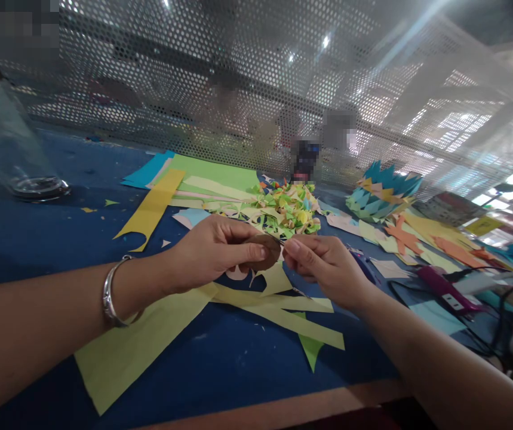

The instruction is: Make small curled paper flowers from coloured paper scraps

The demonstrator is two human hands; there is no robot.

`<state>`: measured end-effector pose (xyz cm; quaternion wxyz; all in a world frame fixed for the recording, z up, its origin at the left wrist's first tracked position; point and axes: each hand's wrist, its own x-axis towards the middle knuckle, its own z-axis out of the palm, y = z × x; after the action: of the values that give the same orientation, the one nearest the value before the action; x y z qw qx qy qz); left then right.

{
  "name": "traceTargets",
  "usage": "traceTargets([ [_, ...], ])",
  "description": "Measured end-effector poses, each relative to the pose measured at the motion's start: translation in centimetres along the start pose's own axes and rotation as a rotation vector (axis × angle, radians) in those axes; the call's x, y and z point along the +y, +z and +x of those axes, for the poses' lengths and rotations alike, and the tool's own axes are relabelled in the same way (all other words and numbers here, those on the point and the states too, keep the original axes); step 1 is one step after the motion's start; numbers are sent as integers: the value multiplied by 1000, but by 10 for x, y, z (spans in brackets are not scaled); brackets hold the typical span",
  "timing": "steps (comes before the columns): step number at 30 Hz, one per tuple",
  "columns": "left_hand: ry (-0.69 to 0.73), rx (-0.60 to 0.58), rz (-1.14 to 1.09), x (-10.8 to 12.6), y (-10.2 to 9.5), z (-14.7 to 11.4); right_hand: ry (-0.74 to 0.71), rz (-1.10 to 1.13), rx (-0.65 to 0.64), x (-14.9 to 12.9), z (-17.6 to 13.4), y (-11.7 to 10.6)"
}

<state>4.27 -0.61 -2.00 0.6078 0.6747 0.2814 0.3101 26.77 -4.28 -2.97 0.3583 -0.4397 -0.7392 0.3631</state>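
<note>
My left hand (218, 248), with a silver bangle on its wrist, pinches a small brown round disc (273, 251) between thumb and fingers. Close by on the right, my right hand (316, 260) is closed, its thumb and forefinger pressed together at the disc's edge. Whatever sits between those right fingertips is too small to make out. Beneath both hands lie pale yellow-green paper strips (303, 325) and a larger pale sheet (149, 346). Just beyond them rises a heap of green and yellow paper scraps (296, 209).
A clear glass jar (18, 143) stands at the left. Behind are a yellow strip (155, 203) and a light green sheet (220, 173). To the right are a spiky paper crown (381, 191), an orange cutout (403, 236) and a magenta power strip (447, 292) with cables. Perforated metal panel (171, 89) borders the back.
</note>
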Motion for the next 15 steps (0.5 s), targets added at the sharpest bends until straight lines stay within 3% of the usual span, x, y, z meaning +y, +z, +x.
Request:
traceTargets([
  [7,7,2,4,1,0,-1,21,62,-5,0,0,1],
  [15,7,2,15,1,1,-1,-12,-15,-14,1,0,-1],
])
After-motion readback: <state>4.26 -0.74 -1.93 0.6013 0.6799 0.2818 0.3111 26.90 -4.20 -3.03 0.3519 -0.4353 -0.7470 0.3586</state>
